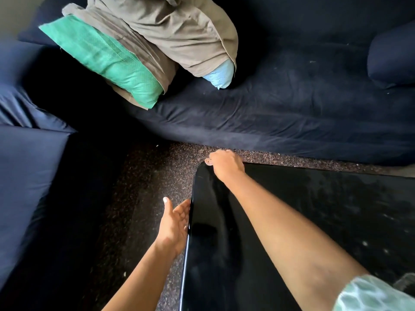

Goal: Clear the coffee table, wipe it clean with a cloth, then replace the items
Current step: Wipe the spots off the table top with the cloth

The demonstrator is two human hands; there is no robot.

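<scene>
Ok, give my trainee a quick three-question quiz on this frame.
1. True or false: the left hand grips the cloth.
2. Which corner of the coffee table is the right hand at? A near right, B far left, C far right.
3. Fill in: the green cushion lies on the navy ____.
Key: 1 false; 2 B; 3 sofa.

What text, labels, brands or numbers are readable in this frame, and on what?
None: nothing in the view carries readable text.
Coffee table: plain glossy black top, no label or mark.
Green pillow, brown covers, sofa: plain fabric, no print.
Cloth gripped by the right hand: mostly hidden, nothing legible on the visible bit.
</scene>
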